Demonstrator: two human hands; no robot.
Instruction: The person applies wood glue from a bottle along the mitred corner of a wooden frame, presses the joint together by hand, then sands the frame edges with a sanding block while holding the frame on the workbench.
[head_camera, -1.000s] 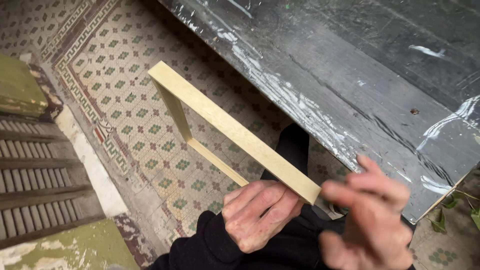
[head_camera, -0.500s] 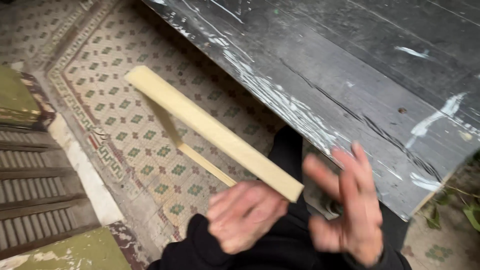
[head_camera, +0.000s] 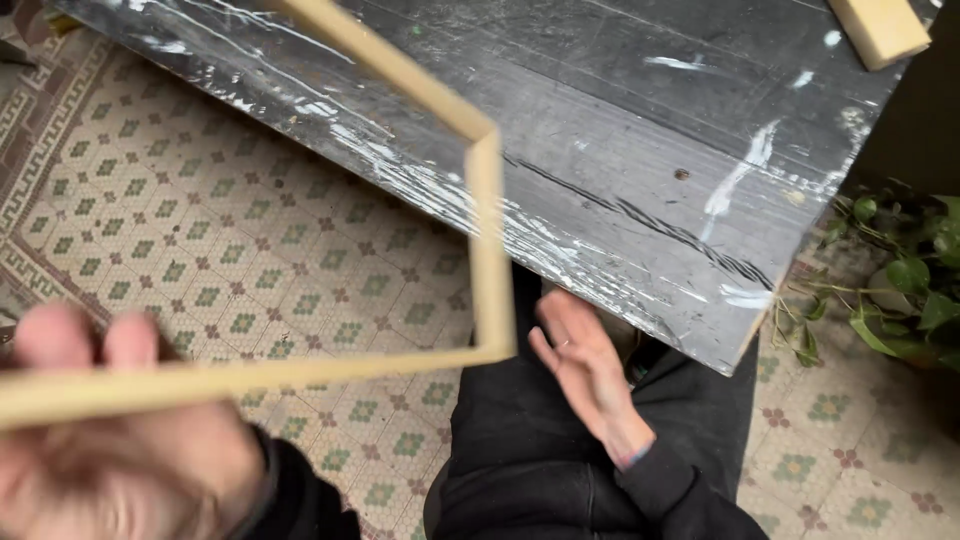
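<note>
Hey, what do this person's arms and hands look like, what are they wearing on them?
Both hands are bare, with no gloves. The left hand is close to the camera and blurred, and a black sleeve with a dark cuff begins at its wrist. The right hand comes out of a matching long black sleeve, and a thin ring seems to show on one finger. No watch is visible.

Soft even daylight; near left hand (head_camera: 120, 450) blurred.
</note>
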